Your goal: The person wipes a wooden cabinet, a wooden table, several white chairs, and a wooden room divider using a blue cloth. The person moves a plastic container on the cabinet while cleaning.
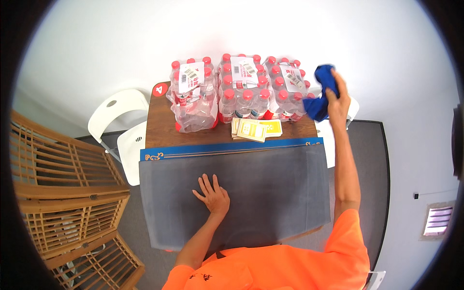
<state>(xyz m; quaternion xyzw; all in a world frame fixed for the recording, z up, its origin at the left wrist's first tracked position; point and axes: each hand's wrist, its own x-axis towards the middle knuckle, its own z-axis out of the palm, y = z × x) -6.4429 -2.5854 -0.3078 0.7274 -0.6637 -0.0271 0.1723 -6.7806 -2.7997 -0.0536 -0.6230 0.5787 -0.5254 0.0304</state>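
Observation:
My left hand (212,195) lies flat with spread fingers on a dark grey mat (275,193) that covers the near part of the table. Along the mat's far side runs a blue strip (232,151) with gold lines and scrollwork. Up at the right, my outstretched right hand (340,99) grips a crumpled blue cloth (317,106), which is slightly blurred. Left of the cloth, three shrink-wrapped packs of red-capped bottles stand in a row: a left pack (193,104), a middle pack (244,92) and a right pack (290,94). In front of them lie yellow-and-white cards (253,129) in stacks.
Brown wooden tabletop (159,121) shows around the packs, with a round red sticker (160,89) at its far left corner. A white folding chair (130,140) stands at left, another behind my right arm. A slatted wooden screen (72,208) stands at far left.

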